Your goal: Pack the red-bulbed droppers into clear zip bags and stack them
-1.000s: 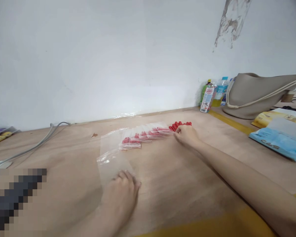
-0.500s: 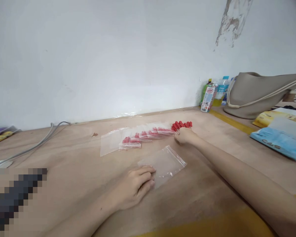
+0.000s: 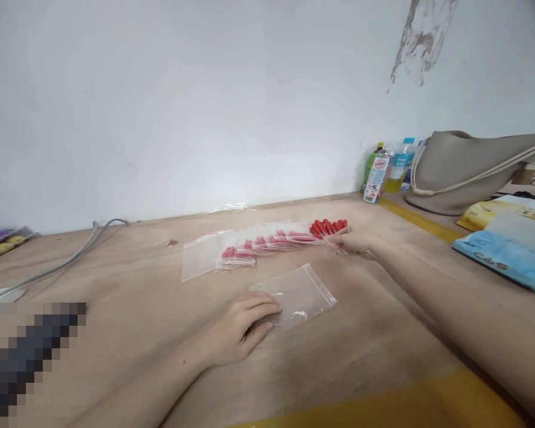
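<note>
An empty clear zip bag point(image 3: 301, 292) lies flat on the wooden table point(image 3: 129, 285). My left hand point(image 3: 243, 327) rests on its near left corner, fingers spread and flat. Farther back, a row of clear zip bags holding red pieces point(image 3: 258, 245) overlaps along the table. At the row's right end lies a small pile of loose red pieces point(image 3: 327, 226). My right hand point(image 3: 354, 241) reaches to that pile, fingers extended and touching the bag edge beside it. I cannot tell whether it grips anything.
Grey cables point(image 3: 71, 255) run along the back left. Several bottles point(image 3: 383, 169) stand against the wall at the right. A beige bag point(image 3: 468, 169), a blue packet point(image 3: 508, 255) and a yellow packet point(image 3: 494, 211) lie at the far right. Yellow tape point(image 3: 410, 217) marks the table.
My left hand slid an empty bag from the left side to the middle of the table and now rests on it. My right hand uncurled and shifted slightly right by the red pile.
</note>
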Demonstrator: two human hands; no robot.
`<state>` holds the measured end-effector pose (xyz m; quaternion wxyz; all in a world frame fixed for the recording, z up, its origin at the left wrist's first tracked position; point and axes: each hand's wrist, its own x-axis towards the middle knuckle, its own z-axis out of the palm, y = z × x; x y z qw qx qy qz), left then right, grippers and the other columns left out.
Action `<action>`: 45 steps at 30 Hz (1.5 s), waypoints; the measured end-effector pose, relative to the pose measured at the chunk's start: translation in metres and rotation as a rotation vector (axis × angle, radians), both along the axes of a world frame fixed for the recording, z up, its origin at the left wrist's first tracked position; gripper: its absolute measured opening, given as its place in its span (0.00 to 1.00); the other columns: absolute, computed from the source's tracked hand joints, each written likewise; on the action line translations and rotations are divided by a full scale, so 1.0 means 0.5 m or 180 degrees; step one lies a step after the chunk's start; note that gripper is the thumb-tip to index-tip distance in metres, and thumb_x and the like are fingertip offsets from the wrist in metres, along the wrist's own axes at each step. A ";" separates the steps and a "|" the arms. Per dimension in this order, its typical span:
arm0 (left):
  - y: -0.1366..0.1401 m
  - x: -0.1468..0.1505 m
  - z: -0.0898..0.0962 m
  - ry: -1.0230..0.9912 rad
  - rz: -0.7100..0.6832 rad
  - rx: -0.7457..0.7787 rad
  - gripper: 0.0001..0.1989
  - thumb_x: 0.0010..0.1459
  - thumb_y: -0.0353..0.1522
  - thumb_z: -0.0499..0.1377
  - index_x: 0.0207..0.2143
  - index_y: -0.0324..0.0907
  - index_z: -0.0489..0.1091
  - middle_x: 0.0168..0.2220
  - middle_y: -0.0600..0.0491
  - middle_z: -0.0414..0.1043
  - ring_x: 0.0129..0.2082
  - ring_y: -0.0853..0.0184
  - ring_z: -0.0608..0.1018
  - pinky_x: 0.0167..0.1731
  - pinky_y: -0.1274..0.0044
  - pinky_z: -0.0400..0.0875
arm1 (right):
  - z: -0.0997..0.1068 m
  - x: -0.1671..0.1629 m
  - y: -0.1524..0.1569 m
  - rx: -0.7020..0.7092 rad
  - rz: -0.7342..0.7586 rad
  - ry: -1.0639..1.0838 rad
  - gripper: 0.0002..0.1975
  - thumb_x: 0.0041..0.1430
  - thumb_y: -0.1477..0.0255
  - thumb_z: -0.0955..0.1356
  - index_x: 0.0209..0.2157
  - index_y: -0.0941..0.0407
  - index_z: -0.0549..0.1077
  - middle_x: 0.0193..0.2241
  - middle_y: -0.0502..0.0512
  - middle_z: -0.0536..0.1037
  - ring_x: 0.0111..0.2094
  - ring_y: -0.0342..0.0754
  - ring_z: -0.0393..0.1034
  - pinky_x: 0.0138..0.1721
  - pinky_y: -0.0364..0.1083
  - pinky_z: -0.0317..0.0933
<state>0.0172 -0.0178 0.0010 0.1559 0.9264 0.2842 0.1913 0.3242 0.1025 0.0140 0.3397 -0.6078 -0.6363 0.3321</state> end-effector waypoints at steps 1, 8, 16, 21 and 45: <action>0.001 -0.002 0.000 0.0041 0.0004 0.0023 0.17 0.60 0.28 0.48 0.52 0.43 0.64 0.49 0.48 0.68 0.50 0.63 0.68 0.51 0.68 0.64 | 0.008 0.006 -0.006 -0.0154 0.0002 0.0121 0.17 0.47 0.64 0.68 0.13 0.57 0.62 0.10 0.46 0.60 0.11 0.34 0.43 0.11 0.39 0.39; 0.009 -0.009 -0.003 -0.0089 0.0066 0.0204 0.15 0.58 0.25 0.48 0.43 0.40 0.70 0.48 0.46 0.67 0.52 0.62 0.67 0.51 0.68 0.64 | 0.016 0.003 -0.066 -0.0640 0.0259 0.1870 0.11 0.42 0.68 0.71 0.25 0.59 0.68 0.19 0.47 0.68 0.15 0.32 0.48 0.15 0.37 0.43; 0.007 -0.012 -0.011 -0.0016 0.0255 0.0138 0.11 0.59 0.32 0.53 0.44 0.40 0.67 0.50 0.45 0.66 0.52 0.62 0.67 0.52 0.67 0.62 | -0.053 -0.094 -0.138 0.0137 0.0386 0.2092 0.26 0.40 0.67 0.71 0.39 0.53 0.54 0.20 0.41 0.69 0.17 0.39 0.64 0.19 0.40 0.58; 0.005 -0.009 -0.006 0.0051 0.0290 0.0131 0.11 0.61 0.33 0.51 0.44 0.40 0.67 0.49 0.46 0.66 0.52 0.62 0.66 0.52 0.67 0.62 | -0.057 -0.106 -0.144 -0.0038 0.0215 0.2164 0.23 0.45 0.68 0.69 0.37 0.52 0.52 0.22 0.45 0.73 0.20 0.42 0.68 0.22 0.41 0.62; 0.006 -0.009 -0.007 0.0221 0.0501 0.0123 0.22 0.61 0.35 0.52 0.57 0.43 0.57 0.56 0.47 0.61 0.56 0.59 0.64 0.55 0.61 0.58 | -0.064 -0.081 -0.148 -0.0521 0.0726 0.1850 0.18 0.34 0.64 0.75 0.28 0.58 0.72 0.28 0.53 0.79 0.30 0.45 0.73 0.35 0.45 0.65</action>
